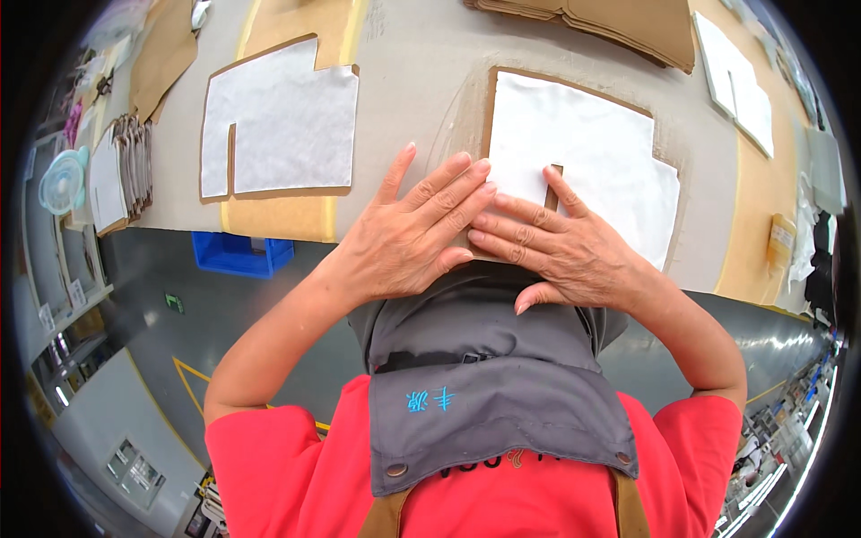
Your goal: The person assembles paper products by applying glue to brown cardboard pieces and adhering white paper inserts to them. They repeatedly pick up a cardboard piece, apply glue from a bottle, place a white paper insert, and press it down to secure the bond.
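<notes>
A white sheet [601, 130] with a narrow slot and a stepped corner lies on a slightly larger brown cardboard piece [491, 117] at the table's near edge. Both my hands rest on its near left corner, fingertips meeting. My left hand [404, 229] lies flat with fingers stretched out, its fingertips at the sheet's left margin. Flat across the lower left part, beside the slot, is my right hand [565, 242], fingers spread. Neither hand holds anything. The corner under the fingers is hidden. To the left lies a similar white sheet [287, 125] on brown board.
A stack of brown cardboard [619, 27] sits at the far side. Another white piece [735, 85] lies at the right, near a yellowish bottle [780, 242]. At the left stand upright stacked pieces [134, 166] and a light-blue round object [63, 182]. A blue crate [235, 255] is below the table edge.
</notes>
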`<state>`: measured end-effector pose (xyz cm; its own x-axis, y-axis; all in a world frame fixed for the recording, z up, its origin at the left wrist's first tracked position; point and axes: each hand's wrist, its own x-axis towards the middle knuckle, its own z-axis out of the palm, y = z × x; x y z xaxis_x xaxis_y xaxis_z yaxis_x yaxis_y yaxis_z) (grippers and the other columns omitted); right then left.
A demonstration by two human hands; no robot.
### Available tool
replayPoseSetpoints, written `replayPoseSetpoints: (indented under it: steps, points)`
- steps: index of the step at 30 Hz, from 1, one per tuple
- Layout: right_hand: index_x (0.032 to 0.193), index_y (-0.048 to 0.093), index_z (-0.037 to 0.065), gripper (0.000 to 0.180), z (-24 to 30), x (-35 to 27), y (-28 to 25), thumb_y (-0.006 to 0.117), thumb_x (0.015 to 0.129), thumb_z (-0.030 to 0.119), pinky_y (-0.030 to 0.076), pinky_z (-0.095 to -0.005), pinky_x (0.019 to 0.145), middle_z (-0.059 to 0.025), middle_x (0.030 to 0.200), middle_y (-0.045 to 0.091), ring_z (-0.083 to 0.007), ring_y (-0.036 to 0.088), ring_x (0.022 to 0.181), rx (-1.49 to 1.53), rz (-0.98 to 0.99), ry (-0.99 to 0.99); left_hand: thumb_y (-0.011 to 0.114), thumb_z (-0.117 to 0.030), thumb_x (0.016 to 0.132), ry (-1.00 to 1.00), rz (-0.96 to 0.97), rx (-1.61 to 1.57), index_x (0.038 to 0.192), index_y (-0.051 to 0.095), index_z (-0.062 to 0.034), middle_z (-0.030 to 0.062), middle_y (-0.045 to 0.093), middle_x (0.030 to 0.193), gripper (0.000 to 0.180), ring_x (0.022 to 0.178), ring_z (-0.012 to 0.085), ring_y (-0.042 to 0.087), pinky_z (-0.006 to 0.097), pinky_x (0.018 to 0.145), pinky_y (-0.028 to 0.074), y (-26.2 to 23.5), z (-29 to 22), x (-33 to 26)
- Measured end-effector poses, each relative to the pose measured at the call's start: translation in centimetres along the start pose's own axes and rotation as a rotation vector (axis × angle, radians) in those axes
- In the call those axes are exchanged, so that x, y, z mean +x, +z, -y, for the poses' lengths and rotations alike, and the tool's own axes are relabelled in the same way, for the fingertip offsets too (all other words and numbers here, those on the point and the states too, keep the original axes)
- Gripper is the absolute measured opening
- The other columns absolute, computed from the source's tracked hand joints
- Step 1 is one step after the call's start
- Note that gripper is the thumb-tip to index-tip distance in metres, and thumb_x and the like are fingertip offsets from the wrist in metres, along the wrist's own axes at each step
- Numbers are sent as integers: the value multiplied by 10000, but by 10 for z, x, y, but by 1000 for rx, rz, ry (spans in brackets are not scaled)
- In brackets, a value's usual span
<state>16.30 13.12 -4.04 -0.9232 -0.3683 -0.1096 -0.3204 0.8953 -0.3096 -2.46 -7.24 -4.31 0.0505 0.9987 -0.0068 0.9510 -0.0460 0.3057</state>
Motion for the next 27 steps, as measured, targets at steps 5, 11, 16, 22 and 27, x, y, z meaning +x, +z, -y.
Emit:
replayPoseSetpoints:
  steps: [5, 11, 16, 22, 27]
  points:
    - [1576, 383, 206, 917, 12, -23, -15, 352, 866, 786, 78, -568, 1270, 37, 1618, 387, -163, 292, 1521, 37, 3, 66, 518, -368, 1000, 23, -56, -23, 1497, 471, -44, 128, 369, 1617, 596, 1519, 306, 308, 547, 1259, 136, -2, -5, 2]
    - [1583, 374, 197, 951, 4, -77, -5, 366, 846, 798, 18, -578, 1267, 29, 1624, 378, -218, 263, 1535, -55, -29, 340, 677, -161, 874, 189, -192, -172, 1356, 609, -97, 122, 532, 1395, 491, 1347, 310, 503, 479, 1180, 385, 13, -18, 17]
    - [1587, 367, 218, 939, 11, -80, 4, 345, 851, 800, 1, -581, 1267, 53, 1630, 364, -212, 249, 1540, -82, 1, 358, 738, -97, 787, 255, -213, -154, 1293, 640, -144, 114, 539, 1273, 518, 1250, 314, 547, 438, 1113, 474, 20, -15, 19]
    - [1577, 380, 318, 861, 10, -83, 4, 325, 864, 797, -1, -601, 1260, 63, 1634, 353, -207, 237, 1545, -186, -23, 264, 772, -144, 776, 265, -224, -234, 1340, 634, -190, 136, 473, 1403, 583, 1318, 342, 506, 483, 1130, 448, 20, -13, 11]
    - [1589, 363, 207, 937, 2, -74, -12, 320, 877, 815, 14, -604, 1250, -8, 1655, 319, -256, 227, 1551, -44, -134, 402, 665, -181, 902, 82, -152, -166, 1463, 542, -139, 153, 396, 1566, 576, 1464, 370, 370, 538, 1217, 271, -6, -23, 25]
